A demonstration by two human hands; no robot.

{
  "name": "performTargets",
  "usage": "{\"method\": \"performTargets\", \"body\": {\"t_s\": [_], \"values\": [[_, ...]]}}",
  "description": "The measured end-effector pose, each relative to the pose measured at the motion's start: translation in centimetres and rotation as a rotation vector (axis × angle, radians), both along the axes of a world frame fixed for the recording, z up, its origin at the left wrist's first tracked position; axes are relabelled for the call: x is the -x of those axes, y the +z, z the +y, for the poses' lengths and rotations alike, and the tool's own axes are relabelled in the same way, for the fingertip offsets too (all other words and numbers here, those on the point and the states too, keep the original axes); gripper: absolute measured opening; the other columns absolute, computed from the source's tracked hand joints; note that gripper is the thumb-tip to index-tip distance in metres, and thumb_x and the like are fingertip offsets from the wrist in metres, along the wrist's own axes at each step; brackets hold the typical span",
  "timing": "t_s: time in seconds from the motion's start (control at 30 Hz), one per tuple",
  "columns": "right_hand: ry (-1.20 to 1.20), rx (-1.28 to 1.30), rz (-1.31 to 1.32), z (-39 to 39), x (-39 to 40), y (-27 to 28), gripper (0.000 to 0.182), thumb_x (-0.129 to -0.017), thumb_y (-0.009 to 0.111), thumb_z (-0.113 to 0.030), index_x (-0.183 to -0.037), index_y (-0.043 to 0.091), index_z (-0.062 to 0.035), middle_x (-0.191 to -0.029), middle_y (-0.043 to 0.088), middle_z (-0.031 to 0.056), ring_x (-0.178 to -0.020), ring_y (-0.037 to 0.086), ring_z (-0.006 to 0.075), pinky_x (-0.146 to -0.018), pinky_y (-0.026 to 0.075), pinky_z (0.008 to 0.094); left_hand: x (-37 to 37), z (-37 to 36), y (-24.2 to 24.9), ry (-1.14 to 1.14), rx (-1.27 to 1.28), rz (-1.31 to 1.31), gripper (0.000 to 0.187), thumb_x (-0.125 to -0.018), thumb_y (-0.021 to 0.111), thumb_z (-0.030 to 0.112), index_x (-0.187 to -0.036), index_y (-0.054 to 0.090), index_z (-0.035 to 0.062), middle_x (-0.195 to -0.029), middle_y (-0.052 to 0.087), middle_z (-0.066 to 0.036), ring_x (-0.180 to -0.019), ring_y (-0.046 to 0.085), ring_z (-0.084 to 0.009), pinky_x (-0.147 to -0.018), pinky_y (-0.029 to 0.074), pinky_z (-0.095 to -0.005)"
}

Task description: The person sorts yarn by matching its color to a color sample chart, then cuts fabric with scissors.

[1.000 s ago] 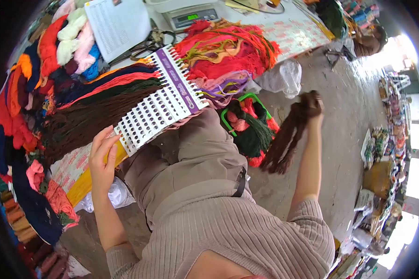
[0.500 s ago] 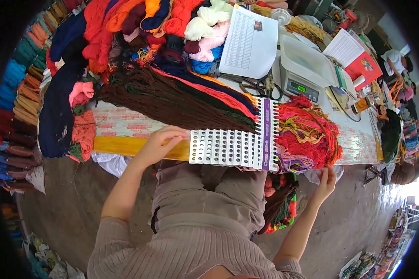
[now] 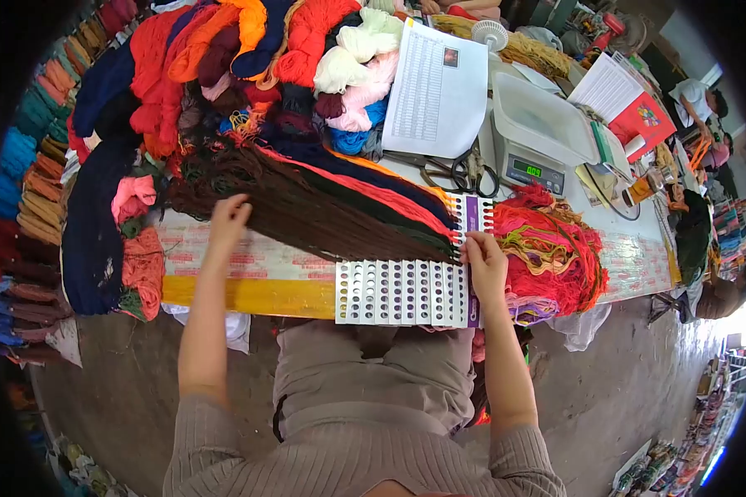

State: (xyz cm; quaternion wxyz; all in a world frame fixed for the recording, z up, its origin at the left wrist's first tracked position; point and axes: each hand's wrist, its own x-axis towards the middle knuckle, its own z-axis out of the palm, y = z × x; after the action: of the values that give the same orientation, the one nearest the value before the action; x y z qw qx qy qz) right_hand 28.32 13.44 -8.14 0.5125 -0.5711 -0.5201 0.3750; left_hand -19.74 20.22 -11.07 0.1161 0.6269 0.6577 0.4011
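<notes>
A white perforated thread card with a purple printed strip lies fanned out at the table's front edge. Dark brown yarn stretches leftward from its holes, beside pink, dark green, navy and orange strands. My right hand pinches the card at the purple strip, near the yarn ends; its fingertips partly cover the holes there. Over the lower edge of the brown yarn, toward its left end, is my left hand, slightly blurred, with fingers bent and a little apart. It holds nothing that I can see.
A tangled red and multicoloured yarn heap lies right of the card. Behind are scissors, a printed sheet and a digital scale with a clear tray. Coloured skeins pile up at the back left. Another person is at far right.
My right hand has come from beyond the red yarn heap to the card. My left hand has moved left and away from me, to the brown yarn. The scale's display has changed.
</notes>
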Motion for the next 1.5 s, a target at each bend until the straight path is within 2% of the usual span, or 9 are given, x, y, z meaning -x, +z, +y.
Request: {"method": "performTargets", "body": {"t_s": [0.13, 0.17, 0.27, 0.57, 0.63, 0.87, 1.03, 1.17, 1.5], "values": [[-0.027, -0.019, -0.148, -0.4, 0.5, 0.6, 0.013, -0.089, 0.055, -0.007, -0.097, 0.06, 0.001, -0.071, 0.058, 0.0029, -0.062, 0.054, 0.0076, -0.057, 0.044, 0.0213, 6.8, 2.7, -0.3, 0.218, -0.016, 0.037, 0.018, -0.083, 0.062, 0.019, -0.087, 0.064, 0.0013, -0.082, 0.058, -0.012, -0.08, 0.056, -0.0243, -0.071, 0.044, -0.0337], [-0.03, -0.029, -0.183, -0.5, 0.8, 1.1, 0.012, -0.089, 0.055, -0.007, -0.096, 0.06, 0.0006, -0.07, 0.058, 0.0032, -0.062, 0.054, 0.0083, -0.056, 0.044, 0.0222, 11.3, 4.9, -4.4, 0.333, 0.037, 0.089, 0.018, -0.083, 0.061, 0.019, -0.083, 0.061, 0.0004, -0.082, 0.056, -0.014, -0.08, 0.054, -0.0289, -0.071, 0.042, -0.0372], [-0.038, -0.017, -0.208, -0.6, 1.0, 1.5, 0.012, -0.088, 0.056, -0.007, -0.097, 0.061, 0.0, -0.071, 0.059, 0.0036, -0.062, 0.054, 0.0087, -0.057, 0.044, 0.0223, 8.6, 5.3, -3.6, 0.373, -0.147, 0.258, 0.018, -0.081, 0.059, 0.019, -0.083, 0.059, 0.0004, -0.085, 0.055, -0.016, -0.081, 0.052, -0.0333, -0.072, 0.042, -0.0406], [-0.037, 0.002, -0.2, -0.5, 0.8, 1.0, 0.013, -0.088, 0.056, -0.007, -0.097, 0.061, 0.0007, -0.075, 0.06, 0.0053, -0.068, 0.056, 0.0113, -0.062, 0.045, 0.0243, 8.0, 10.1, -2.5, 0.181, -0.027, 0.22, 0.037, -0.075, 0.057, 0.016, -0.108, 0.057, 0.0009, -0.11, 0.054, -0.022, -0.106, 0.05, -0.0379, -0.091, 0.04, -0.0407], [-0.062, -0.049, -0.289, -0.5, 0.4, 0.3, 0.013, -0.087, 0.057, -0.007, -0.096, 0.061, 0.0007, -0.078, 0.06, 0.0071, -0.072, 0.057, 0.014, -0.066, 0.045, 0.026, 13.4, 12.6, -7.3, 0.111, 0.085, 0.171, 0.044, -0.074, 0.058, 0.021, -0.114, 0.056, 0.0034, -0.113, 0.055, -0.021, -0.109, 0.05, -0.0356, -0.094, 0.04, -0.0408], [-0.015, -0.02, -0.161, -0.3, 0.4, -0.6, 0.014, -0.092, 0.051, -0.007, -0.1, 0.058, 0.001, -0.079, 0.057, 0.0011, -0.068, 0.051, 0.0064, -0.06, 0.043, 0.0189, 10.9, 5.5, 4.0, 0.045, 0.056, 0.052, 0.021, -0.082, 0.056, 0.02, -0.091, 0.062, 0.0027, -0.085, 0.063, -0.016, -0.079, 0.061, -0.0296, -0.071, 0.048, -0.0362], [-0.004, -0.049, -0.15, -0.4, 0.5, -0.6, 0.015, -0.093, 0.052, -0.01, -0.1, 0.058, 0.0012, -0.077, 0.055, 0.0003, -0.065, 0.047, 0.0051, -0.057, 0.04, 0.0184, 17.8, 3.4, 10.7, 0.374, -0.09, 0.047, 0.018, -0.084, 0.054, 0.019, -0.091, 0.063, 0.0049, -0.085, 0.064, -0.015, -0.08, 0.063, -0.0294, -0.068, 0.048, -0.0363], [-0.02, -0.055, -0.14, -0.6, 1.0, -0.1, 0.015, -0.093, 0.051, -0.011, -0.099, 0.058, 0.0011, -0.076, 0.055, 0.0002, -0.064, 0.047, 0.005, -0.056, 0.039, 0.0184, 23.7, 1.2, 15.3, 0.754, -0.445, 0.485, 0.015, -0.082, 0.055, 0.019, -0.089, 0.065, 0.0099, -0.086, 0.063, -0.013, -0.083, 0.061, -0.0309, -0.07, 0.049, -0.0396], [0.01, -0.089, -0.173, -0.3, 0.4, -0.9, 0.015, -0.092, 0.051, -0.009, -0.099, 0.058, 0.0013, -0.075, 0.055, 0.0011, -0.063, 0.048, 0.006, -0.057, 0.04, 0.019, 23.6, -0.2, 14.8, 0.775, 0.19, 0.757, 0.027, -0.08, 0.059, 0.032, -0.101, 0.065, 0.0167, -0.11, 0.058, -0.006, -0.104, 0.055, -0.0265, -0.082, 0.045, -0.0438]]}}
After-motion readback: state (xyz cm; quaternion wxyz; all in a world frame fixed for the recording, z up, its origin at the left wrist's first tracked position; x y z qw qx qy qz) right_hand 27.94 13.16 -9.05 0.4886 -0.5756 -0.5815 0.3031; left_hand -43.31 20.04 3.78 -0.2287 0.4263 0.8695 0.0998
